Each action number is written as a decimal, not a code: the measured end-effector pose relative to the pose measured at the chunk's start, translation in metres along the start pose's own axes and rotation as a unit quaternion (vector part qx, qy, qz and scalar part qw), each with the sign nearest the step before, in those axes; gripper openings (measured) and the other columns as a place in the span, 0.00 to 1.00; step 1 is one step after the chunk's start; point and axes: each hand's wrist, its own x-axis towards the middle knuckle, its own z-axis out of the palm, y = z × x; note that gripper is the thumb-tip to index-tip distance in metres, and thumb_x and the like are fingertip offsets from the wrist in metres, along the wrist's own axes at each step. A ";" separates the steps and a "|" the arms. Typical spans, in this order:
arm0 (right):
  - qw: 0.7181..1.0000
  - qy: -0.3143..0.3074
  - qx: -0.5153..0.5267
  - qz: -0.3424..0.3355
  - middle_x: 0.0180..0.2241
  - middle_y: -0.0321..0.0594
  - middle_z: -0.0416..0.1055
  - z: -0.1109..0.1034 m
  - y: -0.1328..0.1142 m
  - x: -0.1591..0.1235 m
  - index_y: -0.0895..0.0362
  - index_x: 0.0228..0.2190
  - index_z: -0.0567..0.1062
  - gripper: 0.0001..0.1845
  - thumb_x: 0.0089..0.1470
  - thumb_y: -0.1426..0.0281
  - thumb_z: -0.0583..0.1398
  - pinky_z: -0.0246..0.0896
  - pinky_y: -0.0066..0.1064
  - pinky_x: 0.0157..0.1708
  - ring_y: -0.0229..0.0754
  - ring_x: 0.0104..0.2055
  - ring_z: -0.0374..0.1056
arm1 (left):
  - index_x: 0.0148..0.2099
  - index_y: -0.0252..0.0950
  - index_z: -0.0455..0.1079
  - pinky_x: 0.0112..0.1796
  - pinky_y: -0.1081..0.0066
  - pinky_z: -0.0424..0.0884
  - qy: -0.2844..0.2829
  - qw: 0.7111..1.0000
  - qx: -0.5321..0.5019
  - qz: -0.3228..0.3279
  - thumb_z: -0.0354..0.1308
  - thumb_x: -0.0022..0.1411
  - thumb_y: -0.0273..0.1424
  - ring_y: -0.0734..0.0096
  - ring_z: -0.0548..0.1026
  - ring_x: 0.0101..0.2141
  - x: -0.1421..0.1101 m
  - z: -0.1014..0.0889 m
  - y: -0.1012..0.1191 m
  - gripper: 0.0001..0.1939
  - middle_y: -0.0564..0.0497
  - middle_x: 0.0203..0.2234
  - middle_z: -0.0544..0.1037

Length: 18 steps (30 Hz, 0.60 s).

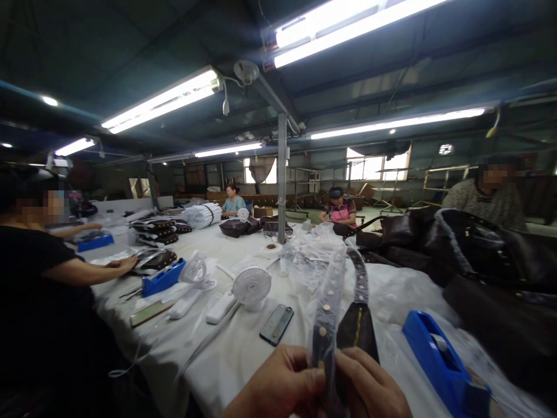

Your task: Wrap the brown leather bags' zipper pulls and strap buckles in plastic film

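Note:
A dark bag strap (322, 334) with round gold studs, sheathed in clear plastic, rises upright in front of me. My left hand (282, 380) is closed on its lower part, thumb pressed against the front. From the other side, my right hand (372, 386) closes on the strap's edge and plastic; some of its fingers are hidden. Just behind stands the dark brown bag (359, 331) with a gold zip line, and the strap loops over to it. A phone (277, 325) lies flat on the table, beyond my left hand.
Blue tape dispensers (444, 360) (164, 278) stand on both sides of the white-covered table (243, 371). White handheld fans (251, 284) are left of centre. Dark bags (500, 313) pile up at right, near loose plastic film (404, 290). Co-workers sit or stand around; one person's hand (126, 265) touches a bag.

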 end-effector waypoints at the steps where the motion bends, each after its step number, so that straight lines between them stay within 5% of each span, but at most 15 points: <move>1: 1.000 -0.017 0.010 0.002 0.34 0.43 0.79 -0.002 -0.001 0.002 0.49 0.46 0.80 0.15 0.60 0.72 0.59 0.74 0.25 0.31 0.43 0.32 0.77 | 0.36 0.28 0.80 0.23 0.79 0.67 -0.007 1.000 -0.012 -0.003 0.75 0.43 0.48 0.77 0.73 0.20 -0.001 0.002 0.001 0.28 0.45 0.24 0.79; 5: 0.998 -0.035 0.040 0.036 0.34 0.42 0.78 -0.006 -0.001 0.006 0.48 0.46 0.79 0.15 0.61 0.73 0.58 0.73 0.24 0.30 0.42 0.31 0.77 | 0.31 0.28 0.80 0.24 0.78 0.63 -0.021 0.998 -0.055 -0.002 0.76 0.39 0.47 0.77 0.71 0.21 0.000 0.007 -0.002 0.26 0.45 0.25 0.78; 12: 0.996 -0.014 0.064 0.055 0.38 0.44 0.78 -0.002 0.007 0.001 0.49 0.45 0.79 0.13 0.61 0.73 0.58 0.73 0.24 0.30 0.42 0.33 0.77 | 0.33 0.29 0.79 0.22 0.74 0.51 -0.001 0.999 -0.021 0.041 0.70 0.49 0.51 0.80 0.59 0.19 0.008 0.004 -0.019 0.27 0.52 0.19 0.68; 18: 0.998 0.004 0.020 0.055 0.46 0.47 0.76 -0.006 0.010 -0.001 0.49 0.52 0.77 0.19 0.59 0.71 0.60 0.74 0.29 0.42 0.48 0.45 0.77 | 0.28 0.33 0.76 0.20 0.73 0.47 0.059 0.990 0.021 0.128 0.66 0.53 0.53 0.81 0.52 0.16 0.000 0.015 0.002 0.25 0.58 0.14 0.60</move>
